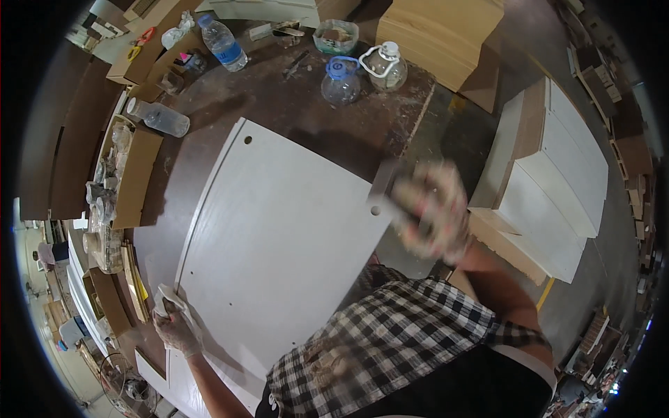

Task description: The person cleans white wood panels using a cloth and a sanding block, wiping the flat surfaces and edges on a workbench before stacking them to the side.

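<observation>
A large white panel [279, 209] with a few small holes lies on a dark brown worktable. My right hand [432, 209], in a pale glove with red marks, is at the panel's right edge beside a corner hole. It is closed round a dark flat block [383, 182], smeared by motion; its exact kind does not show. At the panel's left edge is my left hand [175, 331], also gloved. Its fingers are closed on a crumpled white cloth [169, 299] at that edge.
On the dark brown worktable [265, 97] stand a water bottle [224, 45], two round jugs [341, 83] and a cut-down plastic tub [336, 38]. A clear bottle [160, 118] lies to the left, near a cardboard box [136, 181]. Stacked white panels [550, 167] stand on the right.
</observation>
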The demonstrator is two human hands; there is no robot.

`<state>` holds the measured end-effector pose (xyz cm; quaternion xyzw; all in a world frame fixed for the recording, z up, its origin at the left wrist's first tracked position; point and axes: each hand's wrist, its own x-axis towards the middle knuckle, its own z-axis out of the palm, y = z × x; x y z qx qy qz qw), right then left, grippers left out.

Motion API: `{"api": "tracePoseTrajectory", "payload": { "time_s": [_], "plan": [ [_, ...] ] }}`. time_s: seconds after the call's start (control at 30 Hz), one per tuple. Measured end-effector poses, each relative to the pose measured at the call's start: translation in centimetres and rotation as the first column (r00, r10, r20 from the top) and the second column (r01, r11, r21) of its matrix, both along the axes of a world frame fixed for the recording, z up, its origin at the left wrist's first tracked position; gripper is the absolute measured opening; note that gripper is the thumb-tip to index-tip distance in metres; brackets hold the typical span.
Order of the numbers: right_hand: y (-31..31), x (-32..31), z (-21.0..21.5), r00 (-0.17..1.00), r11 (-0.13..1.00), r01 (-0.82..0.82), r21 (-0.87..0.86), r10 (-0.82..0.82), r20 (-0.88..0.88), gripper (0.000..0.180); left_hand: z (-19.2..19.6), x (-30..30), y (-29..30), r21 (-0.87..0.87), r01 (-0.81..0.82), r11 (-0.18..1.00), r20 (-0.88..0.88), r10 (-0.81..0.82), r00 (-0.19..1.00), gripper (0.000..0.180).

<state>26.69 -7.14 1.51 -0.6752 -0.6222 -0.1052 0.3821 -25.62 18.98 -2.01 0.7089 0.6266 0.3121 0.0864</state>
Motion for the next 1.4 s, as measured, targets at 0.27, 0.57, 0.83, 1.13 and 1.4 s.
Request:
{"api": "tracePoseTrajectory", "payload": {
  "time_s": [0.27,0.57,0.83,1.13,1.4],
  "plan": [
    [0.1,1.9,-3.5,0.913,0.902,0.407,-0.144,-0.404,0.051,0.046,0.0,1.6,1.1,-0.134,-0.176,0.975,-0.214,0.145,0.966,0.030],
    [1.6,-8.3,-5.4,0.985,0.993,0.121,0.012,-0.118,-0.125,0.055,-3.3,0.4,5.8,-0.107,-0.216,0.970,-0.385,0.160,0.909,0.053],
    [3.4,-2.0,-4.0,0.979,0.980,0.198,-0.009,-0.197,0.045,0.041,-1.9,7.2,5.3,-0.069,-0.148,0.987,-0.461,0.100,0.882,0.060],
    [7.9,-20.6,-5.2,0.904,0.892,-0.423,-0.160,0.427,-0.006,0.039,-3.3,3.3,9.6,0.261,0.243,0.934,-0.251,-0.177,0.952,0.028],
    [9.5,-23.6,-6.3,0.962,0.988,-0.101,-0.116,0.127,0.242,0.056,0.2,-8.7,-1.6,0.368,0.196,0.909,0.206,-0.285,0.936,0.023]
  ]
}}
